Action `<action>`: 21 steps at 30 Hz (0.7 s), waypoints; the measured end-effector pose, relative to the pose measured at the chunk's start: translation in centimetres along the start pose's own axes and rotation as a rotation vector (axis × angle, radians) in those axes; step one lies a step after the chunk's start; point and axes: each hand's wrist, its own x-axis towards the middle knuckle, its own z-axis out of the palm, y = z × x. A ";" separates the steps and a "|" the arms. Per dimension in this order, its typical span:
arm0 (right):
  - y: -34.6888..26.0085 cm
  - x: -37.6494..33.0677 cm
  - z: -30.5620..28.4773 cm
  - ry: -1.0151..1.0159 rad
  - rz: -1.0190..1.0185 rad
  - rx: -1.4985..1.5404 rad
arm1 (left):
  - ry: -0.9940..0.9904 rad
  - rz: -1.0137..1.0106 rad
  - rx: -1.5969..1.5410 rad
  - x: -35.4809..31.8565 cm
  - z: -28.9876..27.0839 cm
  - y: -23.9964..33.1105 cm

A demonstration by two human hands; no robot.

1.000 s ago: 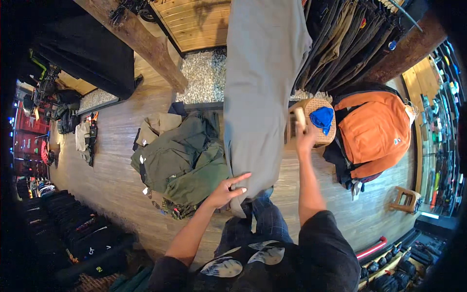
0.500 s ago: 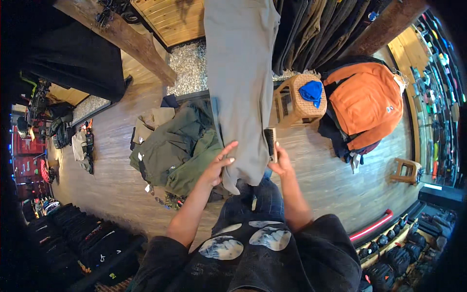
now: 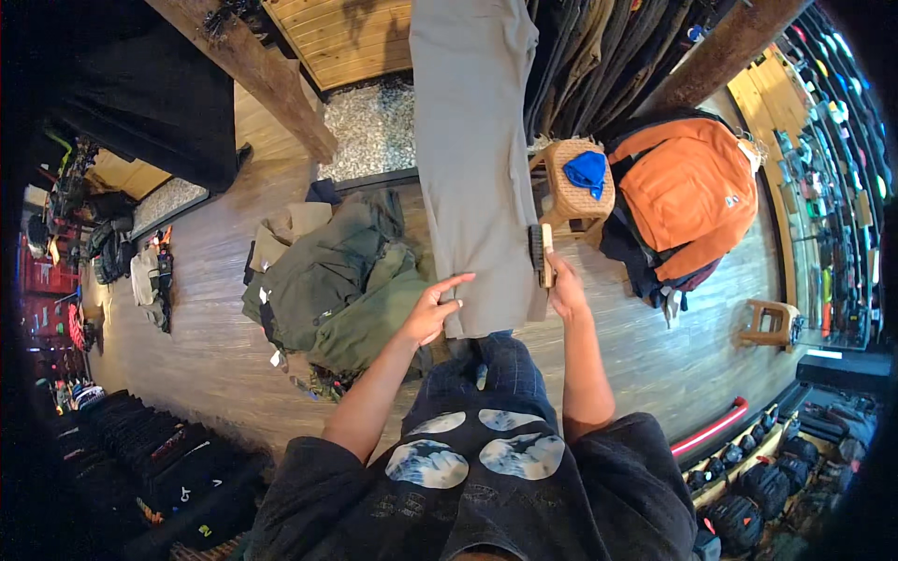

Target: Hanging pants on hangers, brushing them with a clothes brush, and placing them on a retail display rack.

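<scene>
A pair of grey trousers (image 3: 472,178) hangs down in front of me, its lower end reaching above my legs. My left hand (image 3: 433,311) is at the left edge of the cloth near the hem, index finger and thumb stretched out and apart across its surface. The other fingers are partly hidden. In my right hand (image 3: 567,288) is a wooden brush (image 3: 547,254) with dark bristles. It is upright along the right edge of the trousers, the bristles turned toward the cloth.
Olive and dark green garments (image 3: 337,290) lie heaped on the floor at the left. To the right stand a woven stool (image 3: 582,201) with a blue cloth (image 3: 586,170) on it and an orange sweatshirt (image 3: 687,196) over other clothes. Dark garments (image 3: 599,65) hang at the back.
The trousers' lower end now hangs flatter and straighter. My right hand has moved the brush a little to the right and up. My left hand has shifted slightly right.
</scene>
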 end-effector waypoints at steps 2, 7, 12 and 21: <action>0.0 0.0 -2.0 0.286 -0.283 -0.644 | -0.022 -0.015 -0.081 0.0 1.5 0.5; 2.9 -8.3 6.9 0.188 -0.847 -1.062 | -0.033 -0.029 -0.331 -0.8 3.2 0.2; 5.9 -7.6 -1.1 0.145 -0.693 -1.189 | -0.016 -0.113 -0.309 -1.1 4.5 1.0; 3.8 -3.6 0.8 0.120 -0.805 -1.100 | 0.074 -0.120 -0.206 -1.0 5.8 1.4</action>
